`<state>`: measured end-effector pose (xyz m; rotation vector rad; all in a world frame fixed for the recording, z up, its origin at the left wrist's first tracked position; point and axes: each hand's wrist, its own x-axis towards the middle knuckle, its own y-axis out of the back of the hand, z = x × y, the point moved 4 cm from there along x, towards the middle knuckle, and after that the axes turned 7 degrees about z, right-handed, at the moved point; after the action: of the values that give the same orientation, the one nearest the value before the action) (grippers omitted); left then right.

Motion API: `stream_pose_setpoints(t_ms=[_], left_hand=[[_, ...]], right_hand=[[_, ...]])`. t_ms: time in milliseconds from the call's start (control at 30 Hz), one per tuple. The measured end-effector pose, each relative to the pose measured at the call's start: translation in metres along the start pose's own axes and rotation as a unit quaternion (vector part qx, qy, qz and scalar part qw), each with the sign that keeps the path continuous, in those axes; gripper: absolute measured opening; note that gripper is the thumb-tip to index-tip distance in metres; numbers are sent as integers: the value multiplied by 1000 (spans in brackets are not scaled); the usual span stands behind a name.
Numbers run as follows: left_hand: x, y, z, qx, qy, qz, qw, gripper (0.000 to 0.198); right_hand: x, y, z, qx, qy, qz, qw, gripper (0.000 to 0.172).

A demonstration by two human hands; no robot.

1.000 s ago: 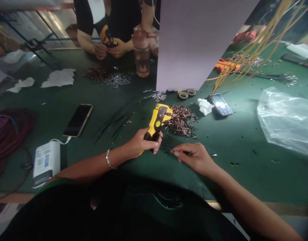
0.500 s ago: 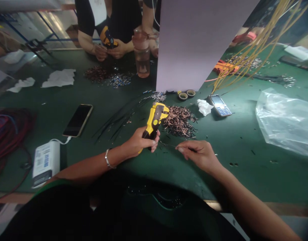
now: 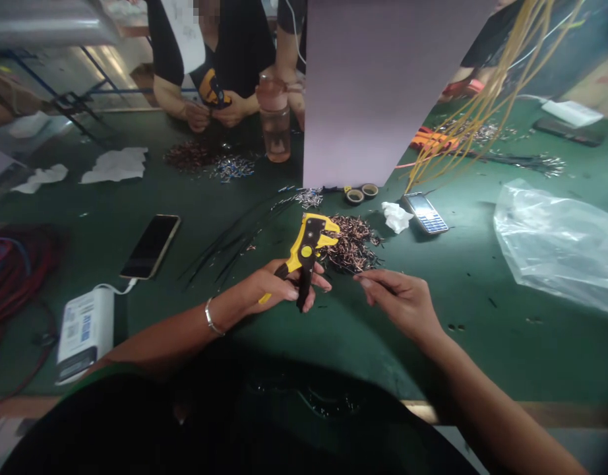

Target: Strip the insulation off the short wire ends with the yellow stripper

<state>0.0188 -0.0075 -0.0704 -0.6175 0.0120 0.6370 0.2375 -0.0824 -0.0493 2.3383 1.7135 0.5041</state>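
My left hand (image 3: 277, 287) grips the handles of a yellow and black wire stripper (image 3: 306, 245), its head pointing away from me toward a heap of copper-coloured wire pieces (image 3: 352, 241). My right hand (image 3: 401, 302) hovers just right of the tool with thumb and fingers pinched; whatever it pinches is too thin to make out. A silver bracelet circles my left wrist. Several thin black wires (image 3: 235, 236) lie fanned on the green table (image 3: 432, 330) left of the stripper.
A smartphone (image 3: 150, 245) and a white power bank (image 3: 81, 330) lie at the left, a keypad phone (image 3: 425, 212) and crumpled tissue (image 3: 396, 216) beyond the heap. A clear plastic bag (image 3: 556, 244) is at right. A grey board (image 3: 378, 86) stands upright. Another person's hands (image 3: 215, 111) work opposite.
My right hand moved away to the right and a little up from the stripper. The stripper's handles spread apart in my left hand. The thin wire between the hands is no longer visible.
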Motion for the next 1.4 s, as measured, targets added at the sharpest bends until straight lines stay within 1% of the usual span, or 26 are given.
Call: stream_pose_setpoints(t_ms=[100,267,400,533,700,867,1133,1400], left_hand=[[0,0,1,-5,7,-14,1000,59],[0,-3,-1,16,18,-12,1000,62],[-1,-7,0,18,21,-16,999,64],[-1,-9,1,26,17,-19,999,64],[-2,-8,-1,22,16,-19,999,64],[-2,-7,-3,23,15,-12,1000,64],[-2,-6,-3,58,-1,-1,998,65],[-5,-10,0,73,-3,21,997,55]], right_hand=[[-1,-1,-2,-13,-1,10,1000,22],[-4,-2,-5,-41,5,29,999,21],[-5,-3,-11,-59,26,37,997,21],[-6,-5,-20,-89,63,46,993,22],[-6,-10,-33,-107,97,37,989,23],[-6,-14,-41,-131,123,46,983,24],[-3,-20,-44,-156,122,51,979,26],[-9,-33,-50,-151,146,29,977,30]])
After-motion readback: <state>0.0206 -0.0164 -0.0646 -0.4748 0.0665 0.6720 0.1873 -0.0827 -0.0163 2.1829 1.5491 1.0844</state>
